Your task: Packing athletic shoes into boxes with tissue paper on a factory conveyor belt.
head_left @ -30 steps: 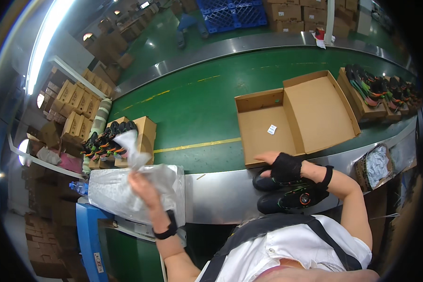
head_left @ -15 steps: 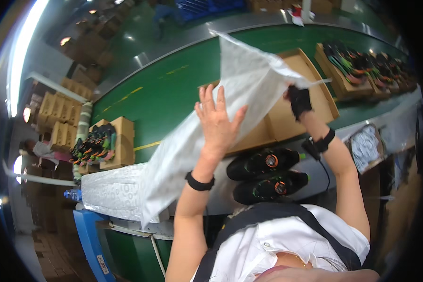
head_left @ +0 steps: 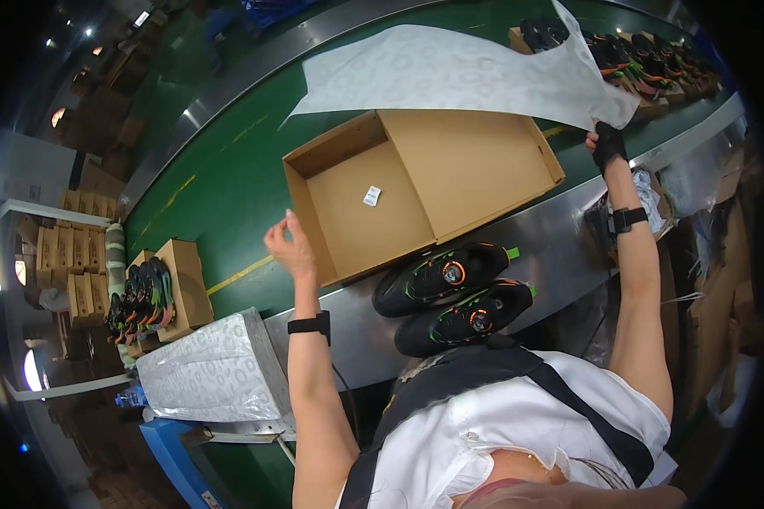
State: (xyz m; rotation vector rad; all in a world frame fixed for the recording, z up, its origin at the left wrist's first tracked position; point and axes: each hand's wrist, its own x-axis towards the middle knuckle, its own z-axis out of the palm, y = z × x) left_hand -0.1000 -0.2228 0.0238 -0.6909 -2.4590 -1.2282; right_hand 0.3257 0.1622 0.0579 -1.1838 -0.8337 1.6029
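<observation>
My right hand, in a black glove with bare fingertips, grips one corner of a white patterned sheet of wrapping paper. The sheet billows out to the left, above the far side of an open cardboard shoebox. A small white label lies on the bottom of the box. Beside the box's left wall is my left hand, bare and holding nothing, with its fingers loosely bent and apart. Two black shoes with orange dials and green heel tabs rest side by side between the box and me.
A stack of the same patterned sheets stands at the left end of the metal ledge. Boxes with shoes sit on the green conveyor at left and far right. A carton of crumpled paper is at right.
My right hand has carried the sheet off the stack, right and away over the box's far side. My left hand has let the sheet go and moved left, beside the box.
</observation>
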